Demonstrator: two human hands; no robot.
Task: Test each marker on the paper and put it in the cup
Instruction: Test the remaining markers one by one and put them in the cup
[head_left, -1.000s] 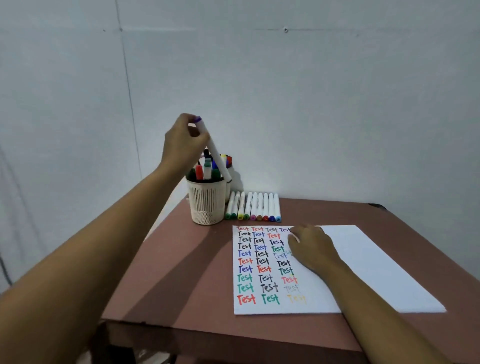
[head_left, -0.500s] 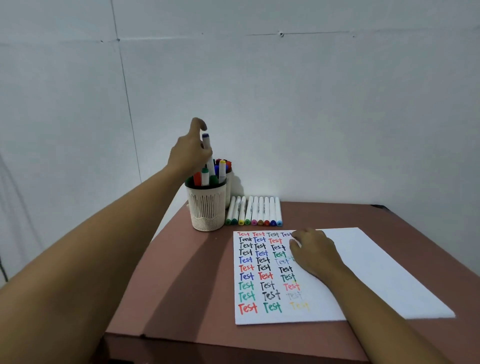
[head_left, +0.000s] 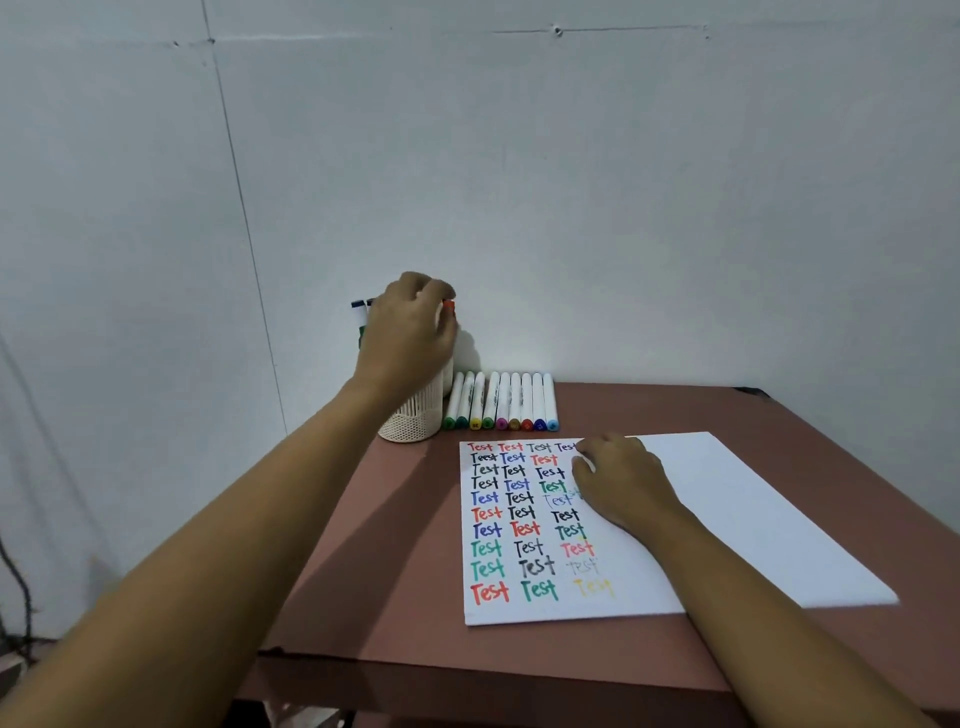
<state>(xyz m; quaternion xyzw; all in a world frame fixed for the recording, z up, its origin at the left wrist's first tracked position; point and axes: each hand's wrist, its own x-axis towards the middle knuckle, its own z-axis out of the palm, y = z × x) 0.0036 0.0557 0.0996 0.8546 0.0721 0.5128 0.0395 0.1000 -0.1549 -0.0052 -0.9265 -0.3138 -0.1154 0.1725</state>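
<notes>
- Head view: at the far left corner of the surface (head_left: 363, 571), white mesh cup (head_left: 410, 423), upright markers (head_left: 358, 317) inside.
- Over that cup, left hand (head_left: 410, 332), fingers (head_left: 441, 291) curled down onto the marker tops beside an orange cap (head_left: 448, 306); pinching or merely touching, cannot tell.
- Just right of the cup, along the far edge, row of capped markers (head_left: 501, 400) lying side by side.
- On the paper (head_left: 753, 519), right hand (head_left: 618, 483) resting, fingers loosely bent, holding nothing, beside columns of coloured "Test" words (head_left: 519, 519).

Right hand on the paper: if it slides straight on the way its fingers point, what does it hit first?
Likely the row of white markers with coloured caps lying beyond the white paper sheet: the right hand points up-left at its blue-capped end. Nothing stands between.
</notes>
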